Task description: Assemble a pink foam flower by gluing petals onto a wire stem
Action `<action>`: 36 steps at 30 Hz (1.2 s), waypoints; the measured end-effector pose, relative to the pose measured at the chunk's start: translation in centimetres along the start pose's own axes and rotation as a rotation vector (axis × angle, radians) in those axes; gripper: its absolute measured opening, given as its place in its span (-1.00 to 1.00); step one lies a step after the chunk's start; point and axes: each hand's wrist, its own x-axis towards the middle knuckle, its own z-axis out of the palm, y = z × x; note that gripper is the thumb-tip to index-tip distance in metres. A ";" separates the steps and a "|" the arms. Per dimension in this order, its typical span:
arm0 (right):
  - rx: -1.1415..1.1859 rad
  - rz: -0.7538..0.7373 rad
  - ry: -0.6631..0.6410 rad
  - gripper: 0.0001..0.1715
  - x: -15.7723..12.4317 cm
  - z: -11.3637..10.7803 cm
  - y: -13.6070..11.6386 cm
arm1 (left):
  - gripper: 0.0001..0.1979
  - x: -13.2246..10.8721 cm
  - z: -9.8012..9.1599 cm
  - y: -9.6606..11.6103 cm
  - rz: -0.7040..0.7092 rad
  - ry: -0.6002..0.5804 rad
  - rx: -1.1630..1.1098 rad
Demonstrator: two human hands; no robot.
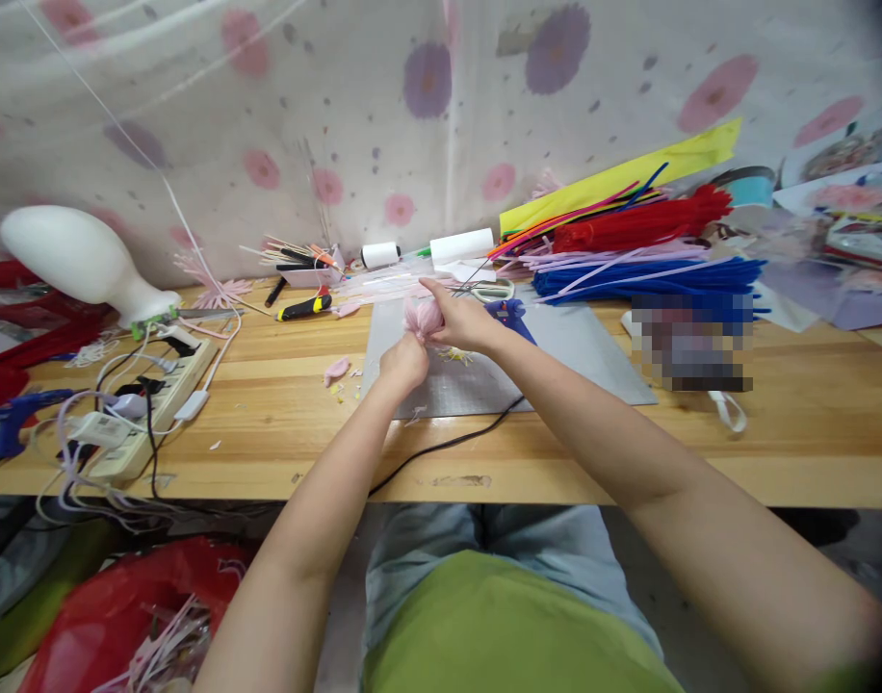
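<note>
A pink fuzzy flower [421, 316], apparently made of pipe cleaners, is held up over a grey mat [585, 371] on the wooden table. My left hand [404, 366] is closed in a fist around its lower end. On the flower's right side, my right hand [466, 322] grips it with the thumb near the base and the index finger raised along the petals; its other fingers are partly hidden. Behind my right wrist lies a blue glue gun [511, 316]. Yellow scraps [455, 356] sit on the mat below the hands.
Blue pipe cleaners [650, 279] and red ones [643, 221] are piled at the back right. A yellow-black utility knife [303, 308] and a pink petal piece [336, 370] lie left of the mat. Farther left are a power strip [148, 409], cables and a white lamp [87, 260].
</note>
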 end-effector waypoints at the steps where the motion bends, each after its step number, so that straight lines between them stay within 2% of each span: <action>1: 0.005 0.008 0.008 0.11 0.0 0.1 0.0 | -0.48 0.0 0.1 0.0 -0.002 0.001 0.013; 9: 0.049 0.029 0.054 0.10 0.4 -0.1 -0.3 | -0.49 -0.1 0.1 0.2 -0.036 0.072 0.096; 17: 0.071 0.036 0.051 0.13 0.5 -0.1 -0.5 | -0.52 -0.5 0.4 0.2 -0.009 0.134 0.120; 21: 0.131 0.053 0.028 0.19 0.6 -0.1 -0.2 | -0.55 -0.3 0.4 0.2 -0.003 0.103 0.025; 24: 0.326 0.057 0.051 0.22 0.6 -0.3 0.7 | -0.61 0.5 0.1 -0.4 0.034 0.072 -0.191; 27: 0.594 0.050 0.145 0.03 0.7 -0.1 1.7 | -0.71 1.2 -0.2 -1.0 -0.041 -0.027 -0.551; 30: 0.765 0.060 0.129 -0.35 0.8 0.5 2.3 | -0.66 1.0 -0.5 -1.0 -0.203 -0.195 -0.874; 33: 0.714 0.060 0.119 -0.62 0.9 1.2 2.0 | -0.65 0.5 -0.5 -0.6 -0.227 -0.251 -1.014; 36: 0.637 0.061 0.135 -0.68 1.2 1.7 1.5 | -0.66 0.3 -0.1 -0.3 -0.180 -0.230 -1.010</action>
